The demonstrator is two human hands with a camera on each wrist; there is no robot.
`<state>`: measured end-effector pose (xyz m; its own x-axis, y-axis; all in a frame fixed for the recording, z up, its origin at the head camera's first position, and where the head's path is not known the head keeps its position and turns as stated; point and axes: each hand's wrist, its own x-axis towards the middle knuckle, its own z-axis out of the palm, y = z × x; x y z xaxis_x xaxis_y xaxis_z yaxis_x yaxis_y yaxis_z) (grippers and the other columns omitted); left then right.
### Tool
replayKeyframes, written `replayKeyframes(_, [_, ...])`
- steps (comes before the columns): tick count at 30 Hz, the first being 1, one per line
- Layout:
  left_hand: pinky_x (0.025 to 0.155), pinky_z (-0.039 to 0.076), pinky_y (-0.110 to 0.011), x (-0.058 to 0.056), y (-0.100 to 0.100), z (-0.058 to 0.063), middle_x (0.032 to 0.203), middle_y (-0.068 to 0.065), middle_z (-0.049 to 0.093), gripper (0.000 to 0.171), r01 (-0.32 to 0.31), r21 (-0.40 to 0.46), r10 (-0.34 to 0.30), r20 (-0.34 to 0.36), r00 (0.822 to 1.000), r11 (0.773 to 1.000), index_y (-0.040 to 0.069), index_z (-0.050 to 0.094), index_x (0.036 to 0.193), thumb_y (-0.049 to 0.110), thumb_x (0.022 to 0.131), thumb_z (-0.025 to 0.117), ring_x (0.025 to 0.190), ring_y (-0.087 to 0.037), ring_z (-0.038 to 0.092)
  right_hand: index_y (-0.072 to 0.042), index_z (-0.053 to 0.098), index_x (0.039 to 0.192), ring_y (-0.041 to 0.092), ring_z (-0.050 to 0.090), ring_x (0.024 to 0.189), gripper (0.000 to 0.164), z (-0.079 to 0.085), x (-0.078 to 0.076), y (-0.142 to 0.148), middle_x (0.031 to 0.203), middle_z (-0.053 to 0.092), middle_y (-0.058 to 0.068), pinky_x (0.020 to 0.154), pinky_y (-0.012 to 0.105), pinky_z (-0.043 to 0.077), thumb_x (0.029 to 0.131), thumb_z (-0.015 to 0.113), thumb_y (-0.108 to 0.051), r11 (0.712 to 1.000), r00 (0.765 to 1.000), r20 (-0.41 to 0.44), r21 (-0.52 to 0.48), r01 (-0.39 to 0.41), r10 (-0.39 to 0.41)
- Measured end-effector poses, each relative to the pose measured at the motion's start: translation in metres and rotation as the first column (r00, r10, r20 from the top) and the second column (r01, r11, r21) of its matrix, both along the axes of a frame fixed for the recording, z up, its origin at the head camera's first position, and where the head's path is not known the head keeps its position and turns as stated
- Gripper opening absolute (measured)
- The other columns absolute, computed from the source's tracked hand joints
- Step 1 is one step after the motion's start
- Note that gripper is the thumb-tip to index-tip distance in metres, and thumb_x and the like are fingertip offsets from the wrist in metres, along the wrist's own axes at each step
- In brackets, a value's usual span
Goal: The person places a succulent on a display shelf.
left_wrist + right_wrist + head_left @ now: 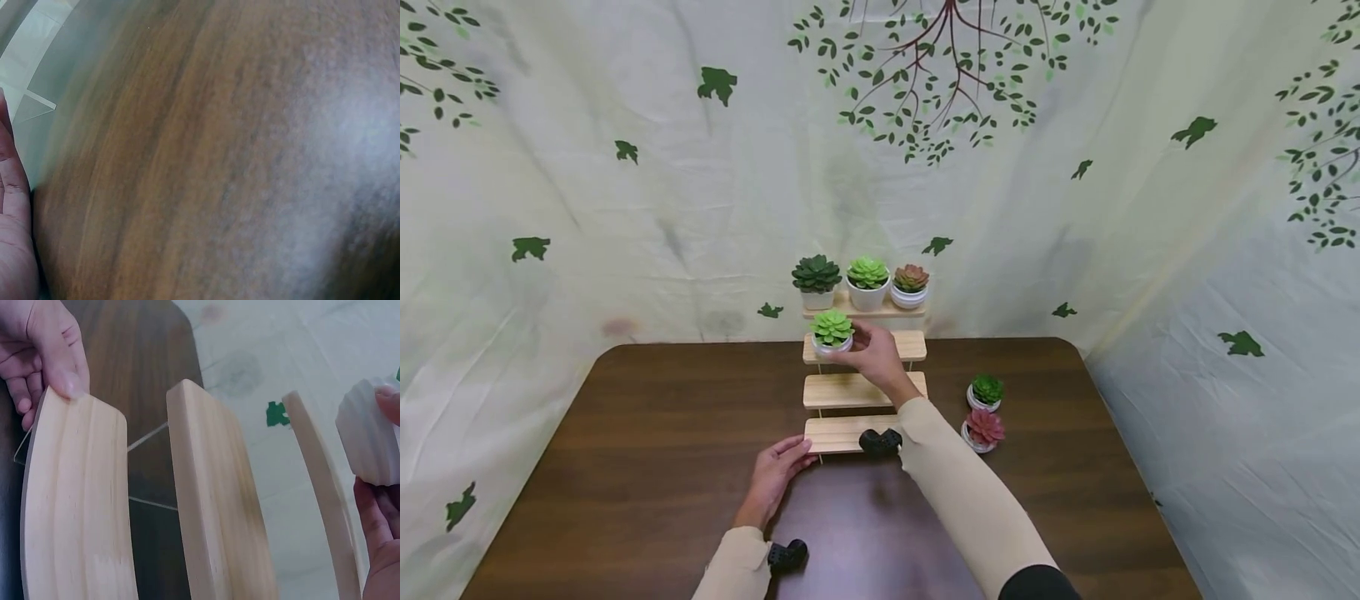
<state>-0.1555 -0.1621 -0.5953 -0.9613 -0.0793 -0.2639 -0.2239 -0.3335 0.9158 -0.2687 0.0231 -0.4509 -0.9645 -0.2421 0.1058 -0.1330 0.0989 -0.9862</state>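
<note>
A light wooden tiered plant stand [842, 433] rises in steps at the middle of the table. My left hand [775, 475] grips the left end of its lowest board [78, 487], thumb on top and fingers under the edge. Higher up, my right hand [876, 357] holds a bright green succulent [831, 327] in a white ribbed pot [365, 437], at the left end of the second board from the top. Whether the pot touches that board I cannot tell. In the left wrist view, only part of the left hand [14, 219] shows at the edge.
On the top board stand a dark green succulent [817, 275], a light green one [868, 275] and a reddish-brown one [912, 282]. Right of the stand, a green potted plant [987, 389] and a pink one [985, 427] sit on the brown table [685, 408]. A leaf-printed cloth [737, 208] hangs behind.
</note>
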Motion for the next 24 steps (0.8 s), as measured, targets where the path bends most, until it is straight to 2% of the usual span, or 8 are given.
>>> replayKeyframes(5, [0.074, 0.058, -0.024, 0.001, 0.0, 0.0, 0.084, -0.003, 0.069, 0.017, 0.004, -0.001, -0.004, 0.013, 1.0, 1.0, -0.009, 0.063, 0.105, 0.0, 0.09, 0.065, 0.074, -0.014, 0.069, 0.002, 0.055, 0.13, 0.027, 0.061, 0.112, 0.06, -0.003, -0.001, -0.009, 0.124, 0.061, 0.019, 0.089, 0.027, 0.053, 0.076, 0.081, -0.001, 1.0, 1.0, 0.003, 0.007, -0.026, 0.026])
replayKeyframes(12, [0.074, 0.058, -0.025, 0.001, 0.003, -0.001, 0.083, -0.004, 0.07, 0.017, 0.0, 0.002, 0.0, 0.024, 1.0, 1.0, -0.009, 0.063, 0.104, 0.0, 0.09, 0.065, 0.074, -0.015, 0.069, 0.003, 0.054, 0.131, 0.026, 0.06, 0.114, 0.06, -0.004, 0.0, -0.016, 0.126, 0.06, 0.019, 0.091, 0.024, 0.052, 0.076, 0.079, 0.0, 1.0, 1.0, -0.004, 0.021, -0.003, 0.003])
replayKeyframes(13, [0.074, 0.058, -0.025, 0.0, 0.003, -0.001, 0.083, -0.004, 0.07, 0.015, -0.003, 0.003, 0.003, 0.025, 1.0, 1.0, -0.008, 0.063, 0.103, 0.0, 0.09, 0.065, 0.074, -0.015, 0.069, 0.004, 0.053, 0.131, 0.028, 0.059, 0.115, 0.06, 0.001, 0.002, -0.016, 0.126, 0.059, 0.02, 0.092, 0.026, 0.052, 0.077, 0.078, 0.001, 1.0, 1.0, -0.007, 0.026, -0.008, 0.008])
replayKeyframes(16, [0.074, 0.058, -0.025, 0.0, 0.003, 0.0, 0.084, -0.004, 0.069, 0.018, 0.0, 0.0, 0.0, 0.03, 1.0, 1.0, -0.009, 0.063, 0.105, 0.0, 0.09, 0.064, 0.074, -0.015, 0.069, 0.004, 0.051, 0.134, 0.029, 0.058, 0.117, 0.061, -0.001, 0.001, -0.018, 0.129, 0.057, 0.021, 0.094, 0.029, 0.051, 0.079, 0.078, -0.002, 0.998, 1.0, -0.025, 0.058, -0.002, 0.003])
replayKeyframes(19, [0.074, 0.058, -0.025, 0.0, 0.002, 0.0, 0.084, -0.003, 0.069, 0.019, 0.012, 0.002, -0.012, 0.019, 1.0, 1.0, -0.01, 0.063, 0.107, 0.001, 0.091, 0.064, 0.075, -0.014, 0.069, 0.004, 0.049, 0.135, 0.03, 0.059, 0.116, 0.062, -0.003, -0.001, -0.02, 0.129, 0.057, 0.021, 0.092, 0.03, 0.052, 0.08, 0.077, -0.003, 0.996, 0.999, -0.034, 0.089, 0.015, -0.012])
replayKeyframes(20, [0.074, 0.058, -0.025, 0.0, 0.002, 0.0, 0.085, -0.003, 0.069, 0.021, 0.014, 0.001, -0.014, 0.013, 1.0, 1.0, -0.01, 0.062, 0.107, 0.001, 0.091, 0.064, 0.075, -0.014, 0.068, 0.003, 0.049, 0.135, 0.028, 0.06, 0.114, 0.063, -0.008, -0.005, -0.022, 0.129, 0.057, 0.02, 0.09, 0.028, 0.053, 0.08, 0.078, -0.005, 0.995, 0.999, -0.04, 0.092, 0.025, -0.021])
replayKeyframes(22, [0.073, 0.058, -0.025, 0.0, 0.001, -0.001, 0.084, -0.003, 0.069, 0.019, 0.016, -0.004, -0.016, -0.009, 1.0, 1.0, -0.01, 0.063, 0.105, 0.002, 0.09, 0.065, 0.075, -0.014, 0.069, 0.003, 0.05, 0.135, 0.025, 0.061, 0.112, 0.063, -0.009, -0.005, -0.025, 0.128, 0.058, 0.019, 0.086, 0.023, 0.054, 0.08, 0.078, -0.005, 0.994, 0.998, -0.047, 0.104, 0.037, -0.032])
replayKeyframes(24, [0.073, 0.058, -0.024, 0.001, 0.0, -0.001, 0.084, -0.003, 0.069, 0.015, 0.014, -0.005, -0.014, -0.025, 1.0, 1.0, -0.008, 0.065, 0.102, 0.001, 0.09, 0.065, 0.075, -0.014, 0.068, 0.004, 0.049, 0.135, 0.025, 0.061, 0.112, 0.064, -0.009, -0.004, -0.026, 0.128, 0.058, 0.019, 0.086, 0.022, 0.054, 0.079, 0.079, -0.006, 0.994, 0.998, -0.051, 0.102, 0.037, -0.032])
